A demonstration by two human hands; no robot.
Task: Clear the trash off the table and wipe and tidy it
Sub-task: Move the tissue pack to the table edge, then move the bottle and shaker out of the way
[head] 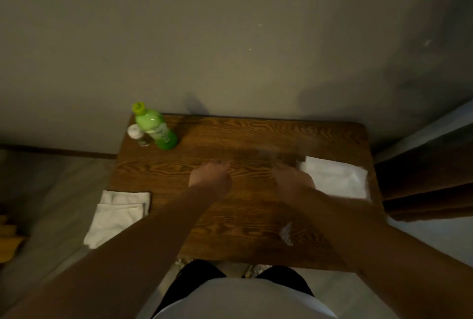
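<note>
Right hand (pixel 291 178), too blurred to tell its fingers, touched the white cloth (pixel 337 180) at frame right, likely for wiping; left hand (pixel 211 175) hovered loosely curled, holding nothing (a crumpled scrap (pixel 286 233) lay lower centre).

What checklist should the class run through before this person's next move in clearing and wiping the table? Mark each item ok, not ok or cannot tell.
1. Cloth within reach: ok. A white cloth lies beside the right hand.
2. Right hand gripping that cloth: cannot tell, the hand is blurred.
3. Left hand free: cannot tell; its fingers are curled and what they hold is hidden.
4. Trash cleared: not ok. A crumpled clear wrapper lies near the table's front edge.
5. Bottles out of the wiping path: ok. The green bottle and small bottle stand in the far left corner.
6. Spare cloth secure: not ok, it overhangs the left edge.
</note>
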